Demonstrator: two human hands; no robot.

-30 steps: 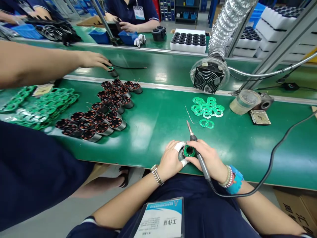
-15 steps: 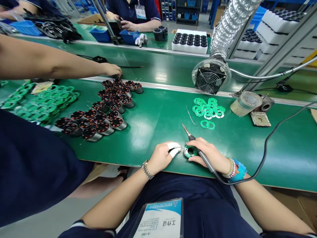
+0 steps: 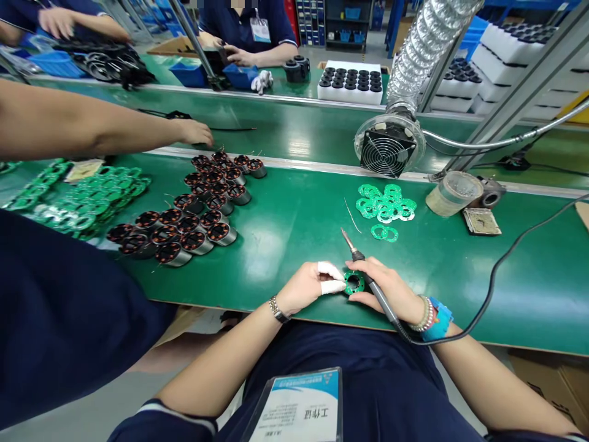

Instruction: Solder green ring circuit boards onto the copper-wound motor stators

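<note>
Left hand (image 3: 304, 288): 1, two fingers in white finger cots (image 3: 332, 277), fingertips closed against the left edge of the held motor.
Right hand (image 3: 383, 287): 1, fingers curled firmly around the soldering iron.
Soldering iron (image 3: 369, 277): 1, tip raised and pointing away from the person, just beside the held motor.
Held motor (image 3: 353, 283): 1, green ring board on top, between both hands, just above the bench's near edge.
Wound motors (image 3: 202, 212): about two dozen, upright in a packed group, exact count hidden.
Green ring boards, near cluster (image 3: 385, 202): about fifteen, overlapping.
Green ring boards, apart (image 3: 384, 232): 2, just below that cluster.
Green ring boards, left heap (image 3: 87, 199): too many to count.
Green workbench (image 3: 460, 276): 1, bearing all of these.
Co-worker's hand (image 3: 196, 132): 1, reaching across the far bench, apart from the person's hands.
Fume extractor fan (image 3: 387, 147): 1, at the bench's far edge.
</note>
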